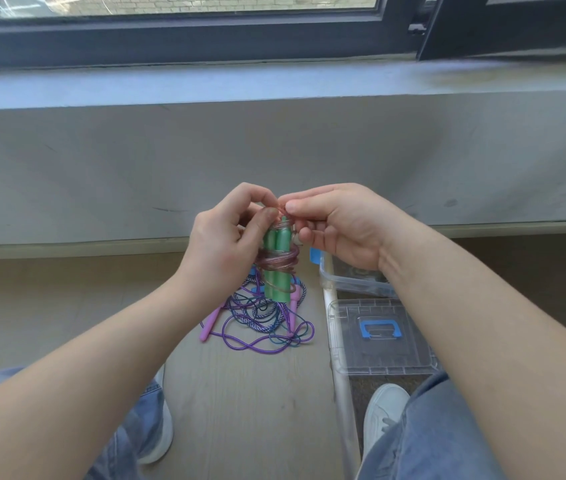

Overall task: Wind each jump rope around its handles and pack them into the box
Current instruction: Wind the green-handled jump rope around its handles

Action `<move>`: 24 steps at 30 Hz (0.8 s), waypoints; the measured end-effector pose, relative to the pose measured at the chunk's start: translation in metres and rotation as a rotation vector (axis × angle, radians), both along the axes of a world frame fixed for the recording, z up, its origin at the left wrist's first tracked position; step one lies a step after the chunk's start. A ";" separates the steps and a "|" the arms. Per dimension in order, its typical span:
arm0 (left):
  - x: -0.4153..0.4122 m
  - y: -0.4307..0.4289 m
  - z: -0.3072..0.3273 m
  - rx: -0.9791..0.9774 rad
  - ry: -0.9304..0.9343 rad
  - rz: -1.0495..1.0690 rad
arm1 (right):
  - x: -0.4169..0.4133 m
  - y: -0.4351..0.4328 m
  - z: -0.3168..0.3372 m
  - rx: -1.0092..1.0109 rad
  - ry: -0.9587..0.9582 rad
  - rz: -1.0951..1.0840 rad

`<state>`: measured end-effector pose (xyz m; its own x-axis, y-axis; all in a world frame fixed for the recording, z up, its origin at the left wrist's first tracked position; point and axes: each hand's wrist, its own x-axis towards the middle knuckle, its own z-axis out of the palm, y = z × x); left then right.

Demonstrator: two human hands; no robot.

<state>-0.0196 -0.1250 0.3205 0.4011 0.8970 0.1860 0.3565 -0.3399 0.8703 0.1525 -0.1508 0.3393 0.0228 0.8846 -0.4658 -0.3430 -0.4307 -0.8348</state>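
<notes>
At frame centre the left hand (226, 244) grips upright green handles (276, 268) (pink rope (279, 260) coiled around); the right hand (337, 226) pinches the rope's end above, the clear box (350, 282) lower right.

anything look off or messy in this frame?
Nothing damaged. The one mess: a tangled pile of ropes with pink handles lies loose on the floor, not yet wound. Both hands, left hand and right hand, hold the green handles, upright with clear pink rope coiled round. The box lid lies off, beside the box.

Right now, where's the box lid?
In the head view, the clear lid lies flat on the floor at lower right, just below the open box.
</notes>
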 end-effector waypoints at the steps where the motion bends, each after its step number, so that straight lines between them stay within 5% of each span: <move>1: 0.000 0.000 0.000 -0.002 -0.006 -0.001 | 0.000 0.000 0.000 0.002 0.015 0.017; 24: -0.002 0.010 -0.004 -0.157 -0.099 -0.037 | 0.004 0.000 0.001 -0.064 0.008 0.052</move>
